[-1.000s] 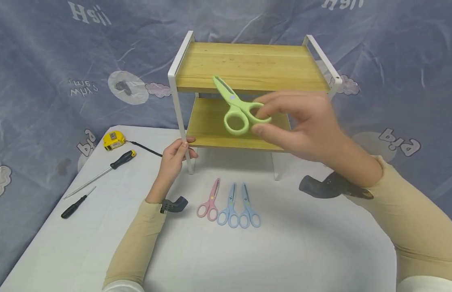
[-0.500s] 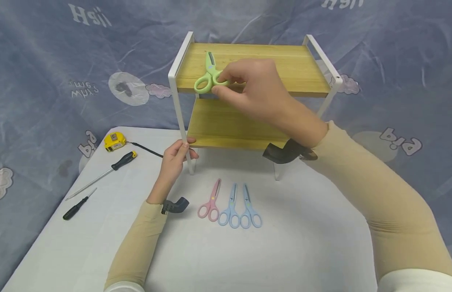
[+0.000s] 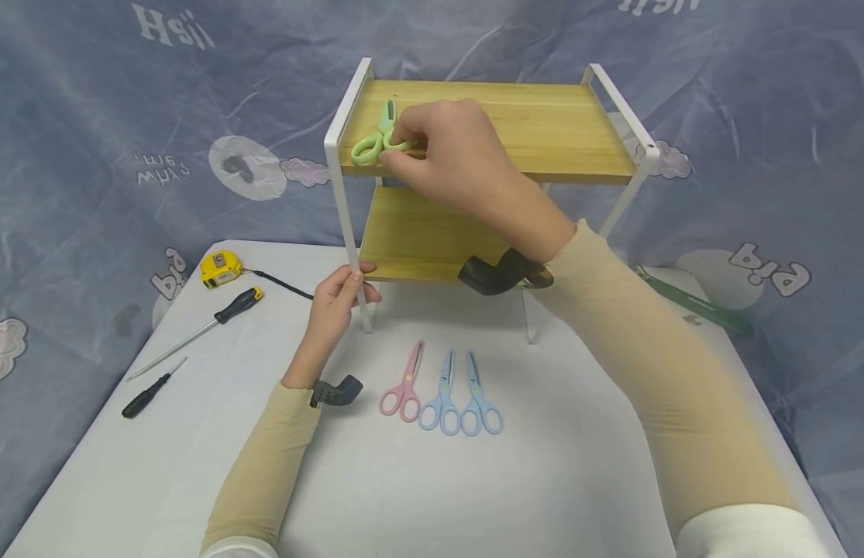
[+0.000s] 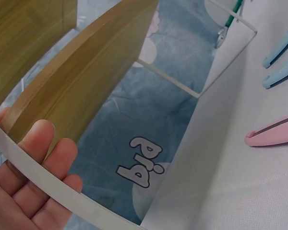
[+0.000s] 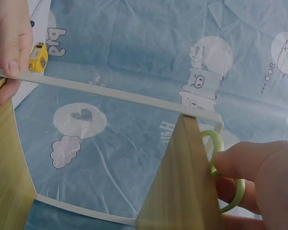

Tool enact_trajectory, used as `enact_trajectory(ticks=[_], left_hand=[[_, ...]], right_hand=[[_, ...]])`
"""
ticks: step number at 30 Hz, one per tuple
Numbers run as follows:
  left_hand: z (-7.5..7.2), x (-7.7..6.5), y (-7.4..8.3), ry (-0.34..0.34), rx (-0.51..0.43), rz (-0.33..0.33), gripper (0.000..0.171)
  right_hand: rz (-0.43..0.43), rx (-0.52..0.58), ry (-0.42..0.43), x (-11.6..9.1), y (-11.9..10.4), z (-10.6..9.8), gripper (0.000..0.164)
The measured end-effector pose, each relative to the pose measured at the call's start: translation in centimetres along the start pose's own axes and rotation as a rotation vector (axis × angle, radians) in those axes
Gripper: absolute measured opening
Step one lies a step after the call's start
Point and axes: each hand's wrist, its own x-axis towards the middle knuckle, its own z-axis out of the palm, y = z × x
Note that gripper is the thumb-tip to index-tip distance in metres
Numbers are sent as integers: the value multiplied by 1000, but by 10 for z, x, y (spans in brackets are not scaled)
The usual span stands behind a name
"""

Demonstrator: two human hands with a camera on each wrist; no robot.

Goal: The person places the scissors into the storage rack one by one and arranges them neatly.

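Observation:
My right hand (image 3: 452, 151) pinches one handle loop of the green scissors (image 3: 367, 150) at the left end of the top shelf (image 3: 543, 128). Their blades point toward the back, and the right wrist view shows the green loops (image 5: 240, 194) right at the board's edge. My left hand (image 3: 334, 298) grips the white front left leg (image 3: 344, 213) of the rack beside the lower shelf (image 3: 418, 240); in the left wrist view its fingers (image 4: 62, 155) curl round the white bar. On the table in front lie pink scissors (image 3: 407, 384) and two blue scissors (image 3: 442, 395), side by side.
Left of the rack are a yellow tape measure (image 3: 221, 267), a long screwdriver (image 3: 236, 305) and a short black screwdriver (image 3: 144, 400). A long green-handled tool (image 3: 703, 306) lies at the right, partly behind my right sleeve. A printed blue cloth (image 3: 264, 93) hangs behind.
My right hand has carried the green scissors up and left, from in front of the rack to the top shelf's left end. The left hand keeps its grip on the leg.

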Motion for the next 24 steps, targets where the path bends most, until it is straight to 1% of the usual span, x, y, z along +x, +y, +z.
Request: enact_trajectory(ticks=[5, 11, 13, 18, 24], left_hand=[[0, 0, 1, -6, 8, -12, 34], [0, 0, 1, -4, 4, -7, 34], [0, 1, 1, -5, -2, -5, 34], [-1, 1, 0, -3, -4, -4, 34], [-1, 0, 0, -4, -5, -6, 34]], right_hand=[[48, 3, -36, 5, 2, 2, 19], [133, -11, -92, 10, 2, 3, 23], [147, -25, -109, 11, 1, 4, 25], [146, -49, -128, 11, 1, 7, 29], [120, -29, -124, 9, 2, 7, 30]])
